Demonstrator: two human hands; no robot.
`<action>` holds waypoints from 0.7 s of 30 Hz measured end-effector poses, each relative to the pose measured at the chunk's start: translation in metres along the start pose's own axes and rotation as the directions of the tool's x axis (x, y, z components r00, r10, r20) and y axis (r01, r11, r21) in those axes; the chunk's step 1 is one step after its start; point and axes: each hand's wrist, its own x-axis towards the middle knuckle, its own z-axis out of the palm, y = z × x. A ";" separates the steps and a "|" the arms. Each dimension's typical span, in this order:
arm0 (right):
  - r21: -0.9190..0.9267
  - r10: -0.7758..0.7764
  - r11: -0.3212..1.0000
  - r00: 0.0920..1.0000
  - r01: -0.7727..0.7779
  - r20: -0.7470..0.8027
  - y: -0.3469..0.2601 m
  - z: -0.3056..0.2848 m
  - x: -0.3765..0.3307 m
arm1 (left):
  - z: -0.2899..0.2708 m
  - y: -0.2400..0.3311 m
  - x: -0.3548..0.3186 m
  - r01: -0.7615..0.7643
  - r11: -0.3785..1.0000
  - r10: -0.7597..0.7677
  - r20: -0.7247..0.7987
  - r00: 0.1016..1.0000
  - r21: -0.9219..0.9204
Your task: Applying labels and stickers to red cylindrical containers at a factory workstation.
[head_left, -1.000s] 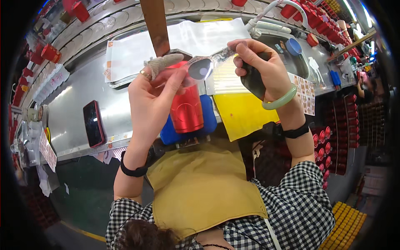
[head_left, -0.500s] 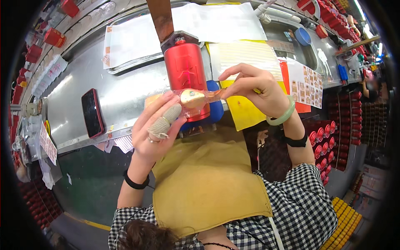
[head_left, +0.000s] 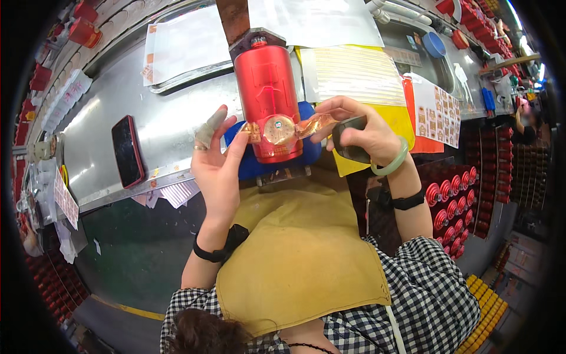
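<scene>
A red metal cylinder point(head_left: 265, 88) is in front of me, its lower end over a blue support point(head_left: 250, 158). Across its lower part stretches a clear, orange-tinted film strip point(head_left: 315, 124). A round beige patch with a small green mark point(head_left: 279, 129) shows in the strip's middle, over the red surface. My left hand point(head_left: 217, 162), with grey covers on its fingers, grips the strip's left end near the thumb tip. My right hand point(head_left: 374, 135) pinches the strip's other end with the fingertips. A dark, flat, rounded piece point(head_left: 352, 141) is also tucked under that hand's thumb.
A dark phone point(head_left: 128, 151) lies on the steel bench to the left. White paper point(head_left: 321, 23) covers the back, and lined sheets point(head_left: 354, 74) rest on yellow material at right. A brown upright bar point(head_left: 233, 17) stands behind the cylinder. Red parts point(head_left: 451, 206) hang at lower right.
The film strip with its patch has lowered from above the cylinder onto its front. My left hand has turned and shifted down. The dark piece now shows in my right hand.
</scene>
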 end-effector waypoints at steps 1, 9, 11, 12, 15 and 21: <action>0.189 0.049 0.981 0.998 -0.042 -0.031 0.001 0.002 0.001 | -0.002 0.001 0.004 0.105 0.990 -0.105 0.009 0.994 -0.091; 0.208 0.056 0.978 0.958 0.004 -0.282 0.011 0.015 0.012 | -0.010 0.008 0.011 0.245 0.961 -0.237 0.077 0.968 -0.128; 0.160 0.005 0.986 0.953 0.046 -0.303 0.011 0.016 0.013 | -0.014 0.010 0.015 0.334 0.941 -0.327 0.099 0.940 -0.060; 0.172 0.004 0.984 0.959 0.046 -0.282 0.011 0.016 0.014 | -0.016 0.011 0.017 0.332 0.942 -0.325 0.103 0.940 -0.058; -0.147 -0.165 0.981 0.943 0.126 -0.291 0.011 0.015 0.015 | -0.020 0.014 0.023 0.376 0.922 -0.369 0.089 0.925 -0.093; -0.248 -0.109 0.967 0.975 0.059 -0.196 0.011 0.014 0.019 | -0.026 0.024 0.032 0.446 0.894 -0.441 0.245 0.863 0.038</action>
